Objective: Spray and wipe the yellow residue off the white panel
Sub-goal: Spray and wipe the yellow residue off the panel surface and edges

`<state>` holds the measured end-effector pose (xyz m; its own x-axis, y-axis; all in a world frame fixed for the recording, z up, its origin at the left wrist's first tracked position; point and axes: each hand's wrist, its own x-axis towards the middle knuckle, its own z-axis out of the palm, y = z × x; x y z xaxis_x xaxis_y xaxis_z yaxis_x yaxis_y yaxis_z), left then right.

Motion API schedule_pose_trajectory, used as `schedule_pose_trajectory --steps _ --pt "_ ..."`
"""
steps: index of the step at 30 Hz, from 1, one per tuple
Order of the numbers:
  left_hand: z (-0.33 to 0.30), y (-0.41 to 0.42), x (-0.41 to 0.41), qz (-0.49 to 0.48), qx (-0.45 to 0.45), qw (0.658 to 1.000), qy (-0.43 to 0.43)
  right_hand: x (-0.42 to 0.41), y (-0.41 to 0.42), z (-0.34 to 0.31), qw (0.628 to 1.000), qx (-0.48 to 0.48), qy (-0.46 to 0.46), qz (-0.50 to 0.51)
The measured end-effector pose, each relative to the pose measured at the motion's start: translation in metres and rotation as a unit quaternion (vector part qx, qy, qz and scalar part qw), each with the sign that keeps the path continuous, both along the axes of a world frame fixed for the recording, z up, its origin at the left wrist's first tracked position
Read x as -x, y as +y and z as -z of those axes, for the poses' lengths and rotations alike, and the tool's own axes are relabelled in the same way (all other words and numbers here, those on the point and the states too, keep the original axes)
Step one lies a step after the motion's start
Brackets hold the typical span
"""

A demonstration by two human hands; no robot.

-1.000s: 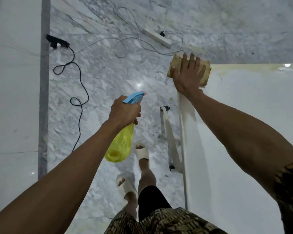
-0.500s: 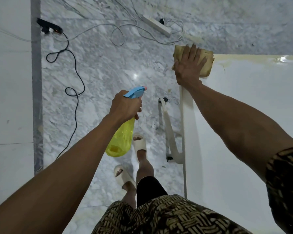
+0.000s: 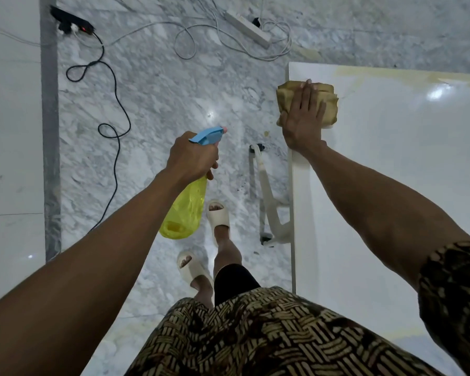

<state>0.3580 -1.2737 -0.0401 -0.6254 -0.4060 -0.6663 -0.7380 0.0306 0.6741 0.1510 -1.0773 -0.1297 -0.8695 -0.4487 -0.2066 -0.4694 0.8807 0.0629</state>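
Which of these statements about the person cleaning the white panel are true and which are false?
1. The left hand holds a yellow spray bottle. True.
2. The right hand presses a red sponge. False: it presses a tan cloth.
3. Yellow residue shows along the white panel's far edge. True.
4. The cloth lies on the floor. False: it is on the panel's corner.
5. The bottle's trigger head is blue. True.

Right hand (image 3: 302, 119) pressed flat on tan cloth (image 3: 329, 103) at near-left corner of white panel (image 3: 391, 164); yellow residue (image 3: 407, 76) along panel's far edge; left hand (image 3: 192, 158) gripping yellow spray bottle (image 3: 185, 210) left of panel, above marble floor (image 3: 158, 99)
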Motion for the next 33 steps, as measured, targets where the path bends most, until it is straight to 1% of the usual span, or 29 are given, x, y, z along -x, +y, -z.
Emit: schedule_pose_trajectory --steps 6,13,21,27,33 --pt "-0.006 0.018 -0.033 0.016 0.019 1.000 0.001 -0.060 0.035 0.003 1.000 -0.002 0.002 0.011" --pt "-0.013 0.064 -0.088 0.048 0.026 0.998 -0.003 -0.140 0.089 0.003 1.000 0.010 -0.004 0.007" --pt "-0.013 0.129 -0.161 0.081 0.005 0.997 0.017 -0.235 0.147 0.005 0.999 0.017 -0.022 0.034" --pt "-0.011 0.167 -0.202 0.109 -0.006 0.994 0.005 -0.287 0.176 0.001 0.999 0.004 -0.016 0.038" --pt "-0.009 0.199 -0.234 0.114 -0.003 0.993 0.006 -0.330 0.201 -0.003 0.999 0.004 -0.008 0.032"
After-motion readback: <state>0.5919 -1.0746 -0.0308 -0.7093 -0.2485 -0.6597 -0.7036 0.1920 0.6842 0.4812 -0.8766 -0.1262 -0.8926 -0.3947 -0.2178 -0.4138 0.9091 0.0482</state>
